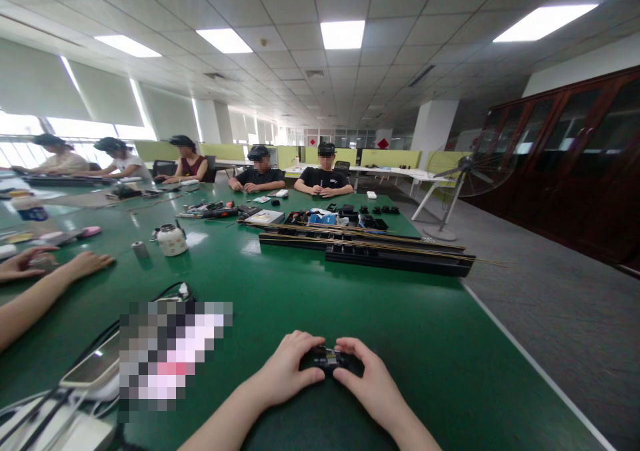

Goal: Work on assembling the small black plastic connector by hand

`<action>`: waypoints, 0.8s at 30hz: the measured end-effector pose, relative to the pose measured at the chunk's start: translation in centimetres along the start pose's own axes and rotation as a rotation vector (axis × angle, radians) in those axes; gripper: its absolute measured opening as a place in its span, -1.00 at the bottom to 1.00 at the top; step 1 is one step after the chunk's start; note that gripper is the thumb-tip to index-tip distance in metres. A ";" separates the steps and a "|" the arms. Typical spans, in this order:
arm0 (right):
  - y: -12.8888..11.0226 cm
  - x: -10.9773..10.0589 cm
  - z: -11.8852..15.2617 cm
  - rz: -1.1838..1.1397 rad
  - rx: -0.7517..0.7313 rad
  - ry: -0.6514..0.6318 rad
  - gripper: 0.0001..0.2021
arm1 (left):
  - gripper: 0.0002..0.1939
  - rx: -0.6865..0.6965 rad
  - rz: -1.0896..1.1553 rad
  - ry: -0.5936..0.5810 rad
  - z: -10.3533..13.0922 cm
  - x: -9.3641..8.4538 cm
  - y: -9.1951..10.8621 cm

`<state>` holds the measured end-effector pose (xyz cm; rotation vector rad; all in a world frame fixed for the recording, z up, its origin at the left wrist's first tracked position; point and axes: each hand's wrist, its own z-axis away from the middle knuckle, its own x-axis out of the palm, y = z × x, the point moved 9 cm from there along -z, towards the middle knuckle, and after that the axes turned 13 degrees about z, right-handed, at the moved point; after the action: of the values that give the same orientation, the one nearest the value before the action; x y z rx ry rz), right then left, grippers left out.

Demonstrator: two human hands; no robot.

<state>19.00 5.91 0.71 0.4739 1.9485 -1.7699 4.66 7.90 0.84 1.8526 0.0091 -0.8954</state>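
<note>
Close to the table's near side, my left hand (293,363) and my right hand (364,369) face each other around a small black part (330,358). Its middle has a shiny metallic piece, and its exact kind is too small to make out. Thumb and fingers of my left hand are closed on its left end. The right end sits between the thumb and fingers of my right hand. My curled fingers hide both ends of the part. Under the hands lies the green tabletop (280,298).
Long black rails (400,258) with thin brass-coloured rods lie ahead, before trays of parts. To the left are a phone (93,368), cables, a white pot (171,239) and a small grey cylinder (141,250). A co-worker's arm (45,298) reaches in at left; several people sit farther off.
</note>
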 end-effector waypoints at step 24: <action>-0.9 0.1 0.2 0.216 -0.061 -0.015 -0.73 | -0.68 0.052 -0.032 -0.016 0.1 0.1 1.2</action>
<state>18.49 5.60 1.38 0.6230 1.8591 -1.5706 5.14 7.23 1.77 1.8985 0.0054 -0.9405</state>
